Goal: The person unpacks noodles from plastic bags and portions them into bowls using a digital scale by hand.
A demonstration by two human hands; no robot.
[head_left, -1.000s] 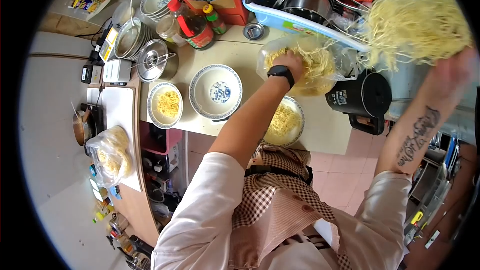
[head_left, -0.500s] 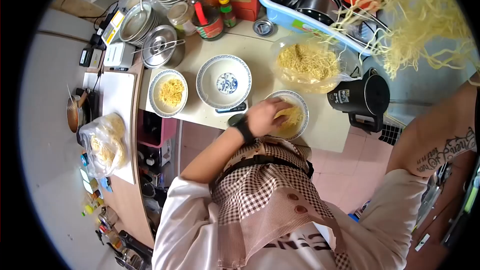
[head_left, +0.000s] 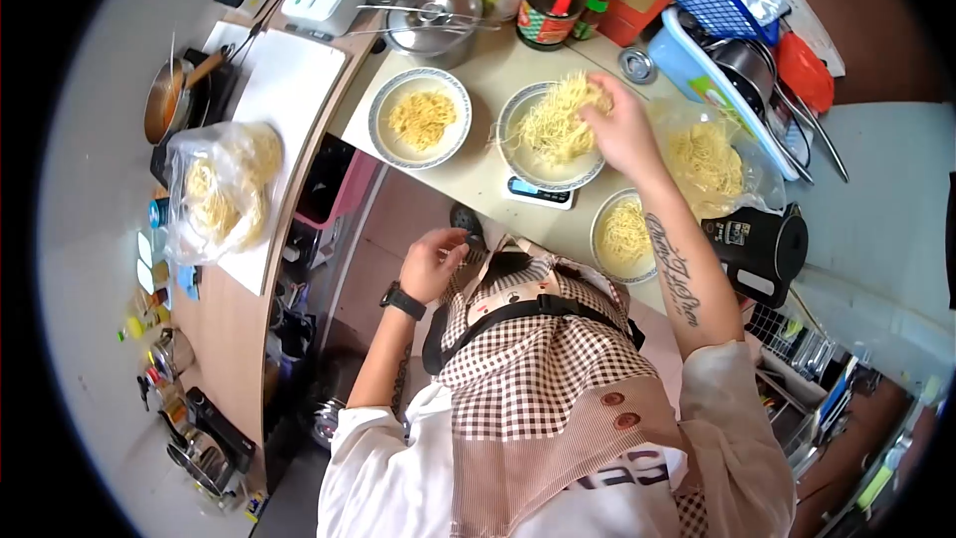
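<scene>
My right hand (head_left: 621, 132) is closed around a loose clump of yellow noodles (head_left: 560, 130) at the middle bowl (head_left: 517, 164). That white bowl has a blue-patterned rim and stands on a small kitchen scale (head_left: 539, 191). My left hand (head_left: 434, 264), with a dark watch at the wrist, hovers in front of the counter edge, holding nothing, its fingers loosely bent and apart. Left of the scale stands a bowl (head_left: 381, 144) with shredded yellow food in it. A third bowl (head_left: 598, 251) of noodles sits near the counter's front edge, beside my right forearm. Behind that forearm lies an opened plastic bag of noodles (head_left: 709, 161).
A black kettle (head_left: 767, 249) stands at the counter's right end. At the back are a lidded steel pot (head_left: 433, 22), a red-capped bottle (head_left: 546, 15) and a light-blue bin (head_left: 687, 60). Another noodle bag (head_left: 221, 194) lies on the white board (head_left: 289, 90) at left.
The noodle clump in my right hand has come from the upper right to the middle bowl. My left hand has left the right bowl and moved back and left. The view has shifted.
</scene>
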